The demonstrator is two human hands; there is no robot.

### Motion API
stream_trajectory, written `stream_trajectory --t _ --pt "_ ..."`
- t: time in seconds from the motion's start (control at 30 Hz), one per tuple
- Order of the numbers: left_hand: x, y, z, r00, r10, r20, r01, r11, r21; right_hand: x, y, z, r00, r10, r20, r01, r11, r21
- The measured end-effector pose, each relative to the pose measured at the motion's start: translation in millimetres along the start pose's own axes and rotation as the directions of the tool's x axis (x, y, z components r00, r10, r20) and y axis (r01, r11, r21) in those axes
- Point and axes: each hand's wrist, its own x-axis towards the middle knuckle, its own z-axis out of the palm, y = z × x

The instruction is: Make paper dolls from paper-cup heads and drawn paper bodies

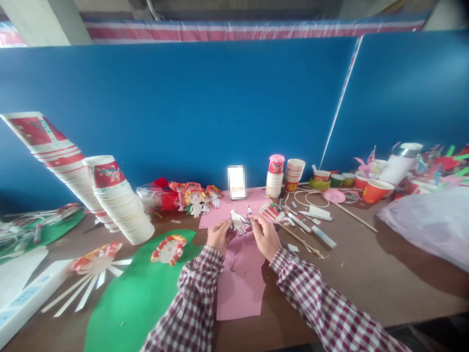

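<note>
Over the pink sheet (240, 298), a small white paper cutout (238, 222) with a dark outline is held up in front of me. My left hand (220, 237) pinches its left edge between thumb and fingers. My right hand (266, 237) is closed at the cutout's right side, round a slim marker (249, 210) whose upper end points upward. Whether the marker's tip touches the paper is too small to make out. Left of the hands, a cup-bottom piece with a red and yellow frilled rim (169, 250) rests on a green sheet (124, 293).
Tall stacks of paper cups (119, 200) lean at the left. Finished-looking paper figures (196, 198) stand at the back. Shorter cup stacks (274, 178), loose markers (324, 237) and a wooden stick (355, 217) lie to the right, near a plastic bag (428, 220). A blue partition (220, 107) closes off the back.
</note>
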Motion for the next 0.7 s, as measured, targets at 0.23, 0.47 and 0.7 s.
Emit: stream_trajectory --t 0.23,0.47,0.7 --pt "1 -1 0.1 0.999 0.021 -0.031 -0.020 0.999 0.037 0 6 0 1.000 0.010 0.024 -0.009 0.999 -0.034" --pt "5 -5 -1.8 0.998 0.054 -0.039 -0.051 0.995 0.088 1 12 1 1.000 -0.001 0.007 0.001 0.998 -0.066" --pt "7 -7 -3.8 0.998 0.062 -0.027 -0.058 0.992 0.110 1 16 2 1.000 0.011 0.014 -0.010 0.997 -0.079"
